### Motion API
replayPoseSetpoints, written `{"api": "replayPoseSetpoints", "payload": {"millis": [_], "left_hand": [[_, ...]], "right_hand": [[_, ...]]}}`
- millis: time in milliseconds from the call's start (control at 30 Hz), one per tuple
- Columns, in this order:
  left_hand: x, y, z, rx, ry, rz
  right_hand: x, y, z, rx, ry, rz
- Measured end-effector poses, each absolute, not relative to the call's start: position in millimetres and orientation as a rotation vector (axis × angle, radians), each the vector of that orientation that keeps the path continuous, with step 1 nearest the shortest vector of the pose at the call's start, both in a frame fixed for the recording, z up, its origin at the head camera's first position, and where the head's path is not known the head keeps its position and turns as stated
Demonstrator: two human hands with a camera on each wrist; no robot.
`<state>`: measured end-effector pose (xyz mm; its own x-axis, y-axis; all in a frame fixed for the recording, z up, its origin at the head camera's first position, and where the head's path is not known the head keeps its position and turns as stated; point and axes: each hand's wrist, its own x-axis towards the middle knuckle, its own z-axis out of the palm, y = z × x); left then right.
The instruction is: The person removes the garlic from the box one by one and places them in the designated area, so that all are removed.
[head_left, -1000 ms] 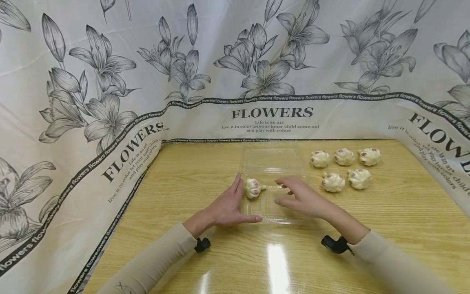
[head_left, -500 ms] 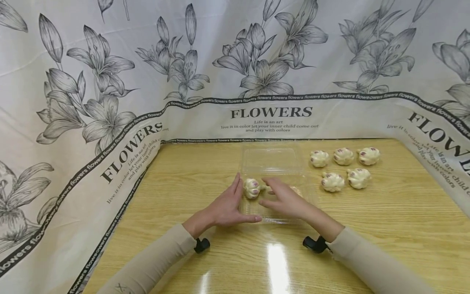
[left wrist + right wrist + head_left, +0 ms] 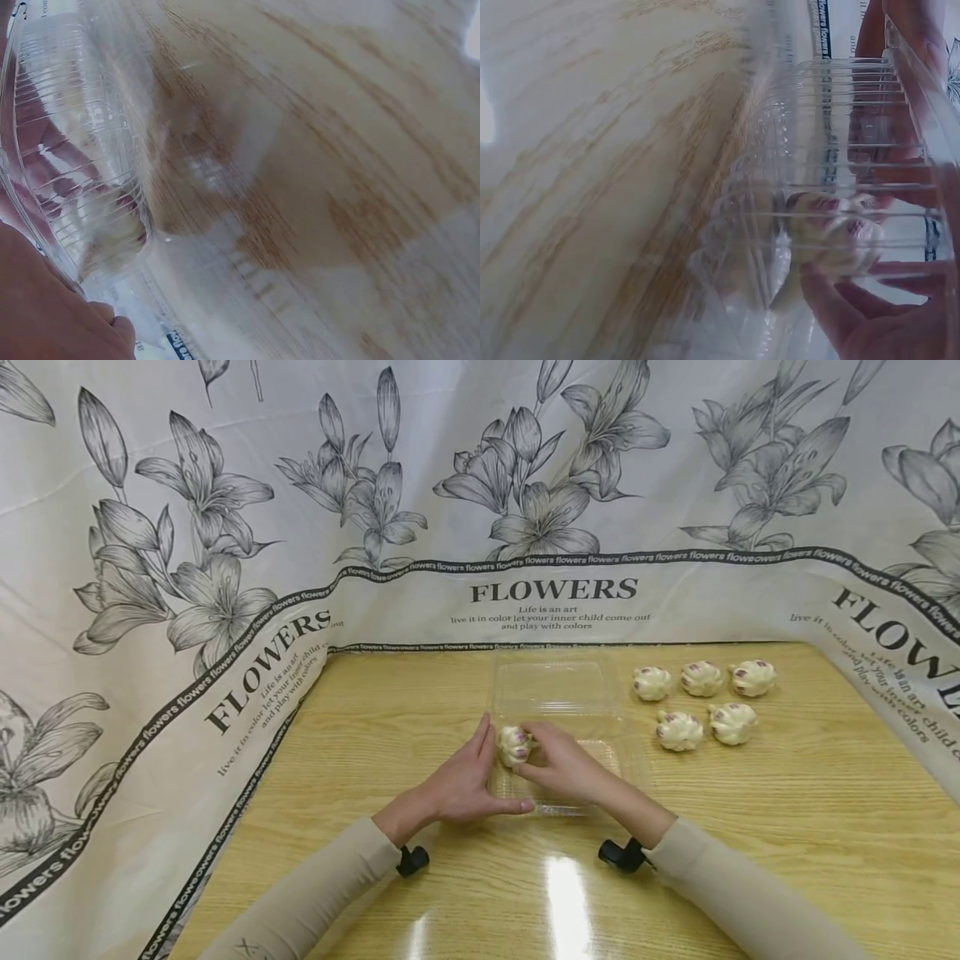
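A clear plastic clamshell box (image 3: pixel 551 810) lies opened flat, its lid (image 3: pixel 555 681) toward the back. Inside the tray, at its left side, sits a cream garlic bulb (image 3: pixel 513 747) with purple patches. My right hand (image 3: pixel 570 766) holds this bulb between thumb and fingers; the right wrist view shows the bulb (image 3: pixel 836 236) through the ribbed plastic wall. My left hand (image 3: pixel 465 781) rests against the box's left front corner, fingers straight along the left side and thumb along the front edge. The left wrist view shows part of the left hand (image 3: pixel 56 300) beside the box wall.
Several more garlic bulbs stand in two rows right of the box, among them a front bulb (image 3: pixel 680 732) and a back bulb (image 3: pixel 753 678). A white flower-print cloth (image 3: pixel 555 597) borders the wooden table (image 3: pixel 375 710) at the back and sides.
My right hand has moved left across the tray and now holds the garlic bulb there, which has turned slightly. My left hand has stayed at the box corner.
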<state>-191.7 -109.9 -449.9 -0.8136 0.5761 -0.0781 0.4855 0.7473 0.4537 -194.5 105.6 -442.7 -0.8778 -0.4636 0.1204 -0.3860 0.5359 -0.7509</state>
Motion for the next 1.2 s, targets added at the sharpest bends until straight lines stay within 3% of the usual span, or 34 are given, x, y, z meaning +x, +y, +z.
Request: {"api": "replayPoseSetpoints", "payload": {"millis": [533, 1200], "left_hand": [[-189.9, -109.1, -446.5, 0.858, 2.734, 0.591], [-191.8, -107.8, -448.2, 0.840, 2.746, 0.570]], "right_hand": [[-201.8, 94.9, -449.8, -0.665, 2.754, -1.167], [-196.8, 121.3, -445.0, -0.609, 2.784, -1.141]]}}
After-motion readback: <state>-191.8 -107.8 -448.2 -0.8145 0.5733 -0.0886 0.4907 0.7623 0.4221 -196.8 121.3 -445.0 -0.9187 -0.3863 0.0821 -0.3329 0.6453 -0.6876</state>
